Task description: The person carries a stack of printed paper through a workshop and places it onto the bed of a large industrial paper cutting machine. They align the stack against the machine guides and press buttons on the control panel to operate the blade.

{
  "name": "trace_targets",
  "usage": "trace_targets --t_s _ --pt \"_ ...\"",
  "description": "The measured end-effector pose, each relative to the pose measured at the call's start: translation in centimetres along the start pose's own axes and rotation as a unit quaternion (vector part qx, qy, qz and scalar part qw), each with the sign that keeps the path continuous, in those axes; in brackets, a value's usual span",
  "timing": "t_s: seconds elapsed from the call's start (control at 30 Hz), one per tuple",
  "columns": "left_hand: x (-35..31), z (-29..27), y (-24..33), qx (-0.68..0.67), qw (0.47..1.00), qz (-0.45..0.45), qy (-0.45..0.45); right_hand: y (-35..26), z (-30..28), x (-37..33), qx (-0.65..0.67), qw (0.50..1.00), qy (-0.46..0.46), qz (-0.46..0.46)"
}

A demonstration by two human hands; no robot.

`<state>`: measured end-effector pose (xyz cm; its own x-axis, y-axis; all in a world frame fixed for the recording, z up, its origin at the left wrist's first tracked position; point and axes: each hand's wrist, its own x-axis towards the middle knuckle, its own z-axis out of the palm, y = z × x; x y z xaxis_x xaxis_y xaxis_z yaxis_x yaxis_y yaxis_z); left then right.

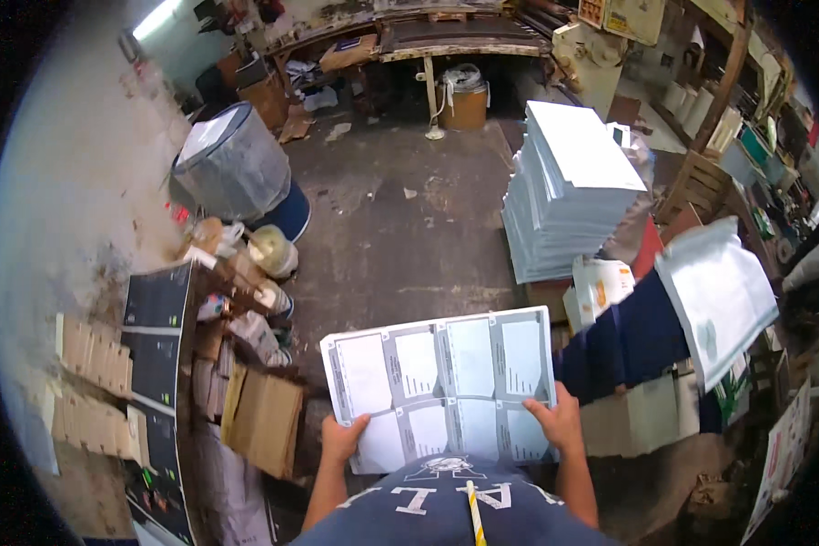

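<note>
A stack of large printed sheets [469, 359], marked off in pale white and bluish panels, is held level against my body. My left hand [341, 439] grips its left edge, thumb on top and fingers underneath. On the opposite edge, my right hand [560, 420] clasps it the same way, thumb pressed on the printed face. The fingers under the sheets are hidden. Ahead to the right stands a tall pile of white paper [573, 191], apart from both hands.
At left are a plastic-wrapped drum [237, 168], buckets [271, 251] and cardboard [262, 420] along the wall. A white package [719, 296] lies over dark blue stacks [642, 337] at right. A workbench [464, 41] spans the far end beyond the dark floor [391, 227].
</note>
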<state>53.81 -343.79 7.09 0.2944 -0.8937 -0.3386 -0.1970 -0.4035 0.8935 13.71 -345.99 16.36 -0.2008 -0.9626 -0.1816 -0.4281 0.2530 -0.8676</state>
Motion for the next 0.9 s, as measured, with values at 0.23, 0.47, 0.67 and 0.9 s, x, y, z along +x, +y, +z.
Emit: trace_targets --t_s 0.23,0.47,0.67,0.9 --pt "16.7 5.9 11.0 -0.097 0.994 -0.018 0.049 -6.8 0.3 24.1 -0.04 0.997 -0.058 -0.011" --pt "46.0 11.5 16.0 0.028 0.998 -0.018 0.062 -9.3 6.5 49.2 -0.007 0.999 -0.016 -0.038" --pt "67.3 10.5 28.4 0.114 0.993 0.0 -0.004 -15.3 11.8 67.9 0.118 0.993 0.001 -0.007" --pt "93.2 7.7 36.4 0.04 0.999 0.029 0.022 -22.2 23.7 94.9 0.123 0.992 -0.001 -0.022"
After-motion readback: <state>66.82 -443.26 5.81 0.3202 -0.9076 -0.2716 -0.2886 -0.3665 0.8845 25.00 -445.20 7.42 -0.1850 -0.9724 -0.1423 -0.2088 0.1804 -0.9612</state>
